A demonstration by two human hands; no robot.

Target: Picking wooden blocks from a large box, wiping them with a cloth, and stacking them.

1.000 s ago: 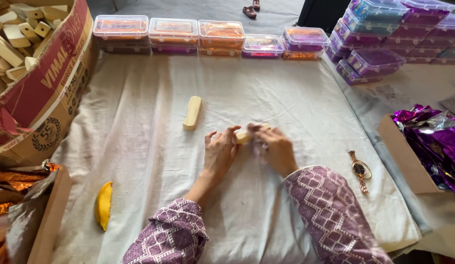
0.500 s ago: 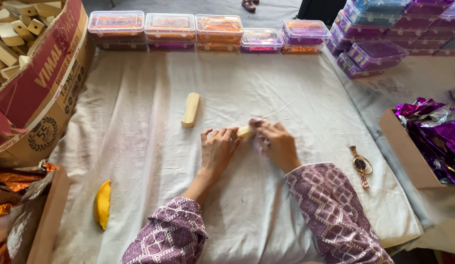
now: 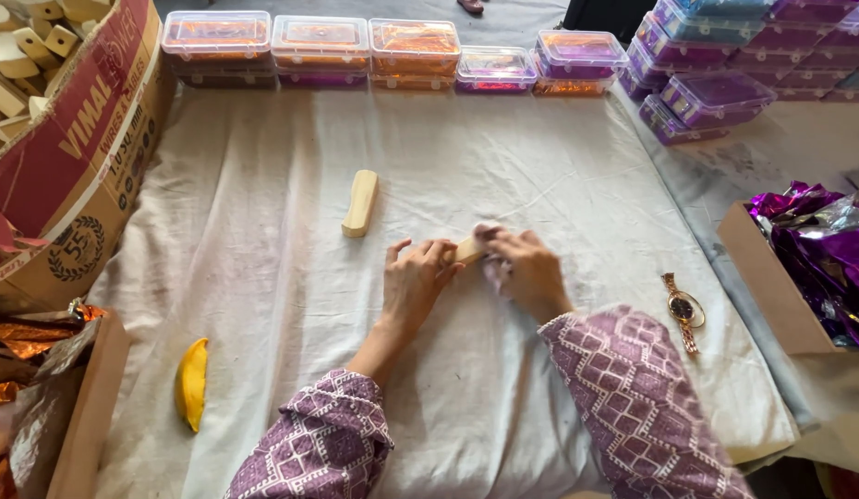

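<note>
Change: little since a second ago; both hands stay put.
Hands: left hand (image 3: 416, 282) and right hand (image 3: 524, 268) pinch a wooden block (image 3: 467, 249) mid-cloth (image 3: 263, 277).
Risk: loose fingertip grip may drop it.

Head camera looks steeply down (close overhead) at the white cloth (image 3: 503, 157).

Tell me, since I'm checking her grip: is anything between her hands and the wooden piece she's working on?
Nothing visible. The left hand and right hand both touch the wooden piece directly on the white cloth.
</note>
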